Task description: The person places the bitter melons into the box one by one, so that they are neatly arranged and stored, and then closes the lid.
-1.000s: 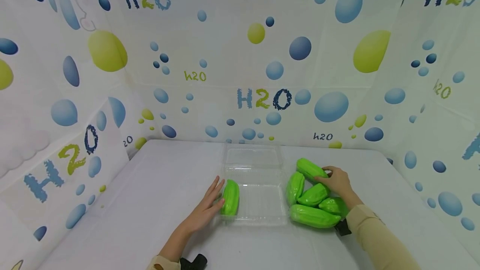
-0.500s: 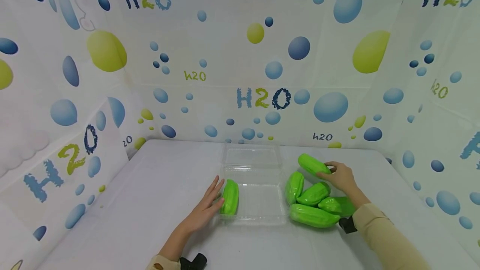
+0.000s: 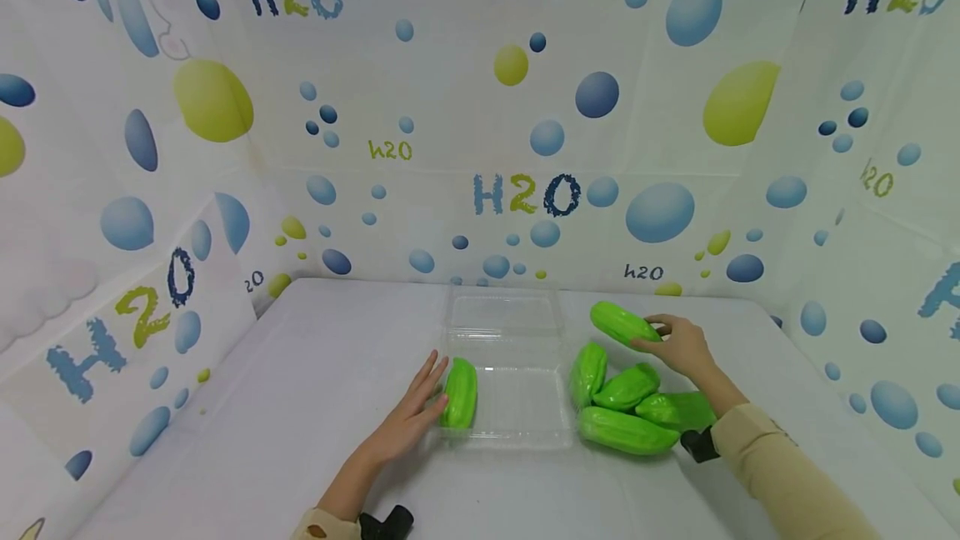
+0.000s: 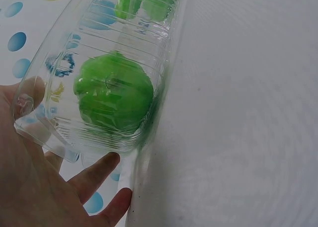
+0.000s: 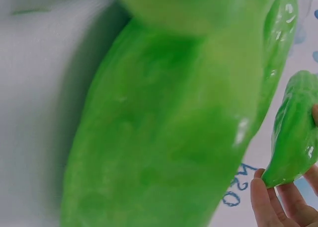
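1. While my right hand (image 3: pixel 678 348) pinches one gourd (image 3: pixel 621 323) by its end, my left hand (image 3: pixel 411 415), fingers straight and spread, touches the box (image 3: pixel 525 407).
2. A second gourd (image 3: pixel 461 394) lies in the box, along its left wall.
3. Four more gourds (image 3: pixel 628 387) lie right of the box, nearer me.
4. Behind, the backdrop (image 3: pixel 450 90) reads "H2O" and "h2O" in blues and yellow-green.

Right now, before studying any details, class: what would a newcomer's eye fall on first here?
Probably the cluster of glossy green pieces on the white table, right of the open clear container. A matching green piece lies in the container's left end, and the right fingers pinch another green piece beyond the cluster. Behind, the bubble-printed backdrop likely catches the eye next.
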A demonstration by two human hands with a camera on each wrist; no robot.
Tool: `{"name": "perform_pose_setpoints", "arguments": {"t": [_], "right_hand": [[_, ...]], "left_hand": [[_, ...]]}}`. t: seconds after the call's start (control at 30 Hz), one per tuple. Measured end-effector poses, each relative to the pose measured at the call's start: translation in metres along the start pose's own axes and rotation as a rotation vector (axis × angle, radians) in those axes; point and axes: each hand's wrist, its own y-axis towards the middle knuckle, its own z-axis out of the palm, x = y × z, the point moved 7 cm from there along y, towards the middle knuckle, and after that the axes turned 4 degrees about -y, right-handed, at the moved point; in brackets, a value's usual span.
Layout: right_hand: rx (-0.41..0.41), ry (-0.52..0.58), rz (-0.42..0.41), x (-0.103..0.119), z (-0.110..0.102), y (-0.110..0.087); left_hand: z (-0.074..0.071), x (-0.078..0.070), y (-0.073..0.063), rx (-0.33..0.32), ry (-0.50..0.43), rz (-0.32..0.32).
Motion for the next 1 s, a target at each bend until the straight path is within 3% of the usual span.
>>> {"name": "perform_pose_setpoints", "arguments": {"t": [0.2, 0.47, 0.7, 1.0], "right_hand": [[0.01, 0.022, -0.012, 0.008, -0.001, -0.001], [-0.007, 0.041, -0.047, 0.021, -0.002, -0.003], [-0.02, 0.049, -0.073, 0.033, -0.004, -0.005], [-0.011, 0.092, -0.102, 0.044, -0.001, -0.007]], "left_hand": [[0.0, 0.001, 0.0, -0.006, 0.0, 0.013], [-0.001, -0.005, -0.002, -0.008, 0.039, 0.117], [-0.001, -0.002, 0.0, -0.001, -0.012, 0.033], [-0.001, -0.007, -0.002, -0.012, -0.039, 0.016]]}}
